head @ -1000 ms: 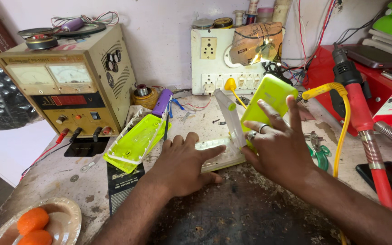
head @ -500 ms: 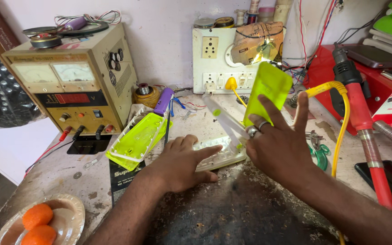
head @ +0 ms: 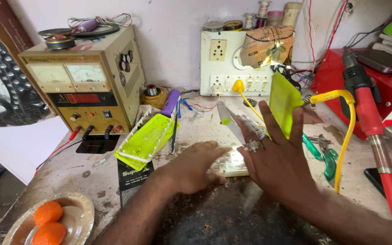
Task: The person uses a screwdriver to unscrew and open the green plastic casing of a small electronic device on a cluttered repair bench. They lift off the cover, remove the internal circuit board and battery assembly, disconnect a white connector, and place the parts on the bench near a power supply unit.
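Note:
My left hand lies palm down on the workbench, fingers curled over the near edge of a white light board. My right hand, with a ring on one finger, has its fingers spread upward against a yellow-green plastic cover and holds it upright over the board. A clear tube-like strip rises from the board between the two hands. The cover's lower edge is hidden behind my right hand.
A second yellow-green housing half leans at the left, beside a purple tool. A beige power supply stands at the back left, a socket board behind. A red heat gun, yellow cable, green cutters and a plate of orange sweets surround the spot.
My right hand has tipped the yellow-green cover up from a slant to nearly upright and shifted it right. My left hand has stayed on the white board.

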### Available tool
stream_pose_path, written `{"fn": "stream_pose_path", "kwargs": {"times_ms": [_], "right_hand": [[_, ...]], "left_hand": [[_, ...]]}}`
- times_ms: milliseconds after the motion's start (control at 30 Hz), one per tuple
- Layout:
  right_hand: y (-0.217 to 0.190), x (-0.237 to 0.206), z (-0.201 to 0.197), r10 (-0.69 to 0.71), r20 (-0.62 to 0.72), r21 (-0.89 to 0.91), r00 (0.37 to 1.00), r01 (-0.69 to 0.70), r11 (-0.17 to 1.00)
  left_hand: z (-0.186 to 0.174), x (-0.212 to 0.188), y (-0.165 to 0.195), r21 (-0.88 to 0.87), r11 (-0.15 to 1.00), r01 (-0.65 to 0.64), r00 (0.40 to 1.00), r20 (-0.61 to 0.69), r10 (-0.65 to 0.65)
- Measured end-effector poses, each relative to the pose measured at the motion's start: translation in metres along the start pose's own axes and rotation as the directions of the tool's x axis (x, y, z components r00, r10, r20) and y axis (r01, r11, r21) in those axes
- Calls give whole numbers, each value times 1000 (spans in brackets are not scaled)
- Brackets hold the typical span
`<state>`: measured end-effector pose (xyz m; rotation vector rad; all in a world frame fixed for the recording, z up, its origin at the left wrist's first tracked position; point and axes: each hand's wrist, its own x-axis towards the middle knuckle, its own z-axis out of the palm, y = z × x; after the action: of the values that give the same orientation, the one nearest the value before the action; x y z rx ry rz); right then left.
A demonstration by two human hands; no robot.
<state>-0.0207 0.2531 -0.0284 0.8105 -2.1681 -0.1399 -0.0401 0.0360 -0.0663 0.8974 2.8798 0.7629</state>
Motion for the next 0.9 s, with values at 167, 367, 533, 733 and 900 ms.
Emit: {"fn": "stream_pose_path", "kwargs": {"times_ms": [167, 367, 533, 733, 900], "right_hand": [[-2, -2, -1, -56, 81, -214, 995, 73, 974], [-14, -8, 9, -185, 59, -253, 981, 194, 948], [-27, -12, 23, -284, 71, -148, 956, 292, 945], [-32, -15, 21, -295, 158, -54, 942, 306, 950], [-33, -22, 15, -240, 85, 135, 967, 227, 964]], "left_hand": [[-35, -11, -16, -581, 787, 209, 958, -38, -283], [-52, -13, -14, -908, 413, -65, 935, -200, -294], [-36, -3, 0, -748, 656, 97, 931, -165, -325], [-48, -3, 8, -874, 447, 188, 880, -52, -472], [-43, -5, 16, -838, 546, 5, 948, -170, -270]]}}
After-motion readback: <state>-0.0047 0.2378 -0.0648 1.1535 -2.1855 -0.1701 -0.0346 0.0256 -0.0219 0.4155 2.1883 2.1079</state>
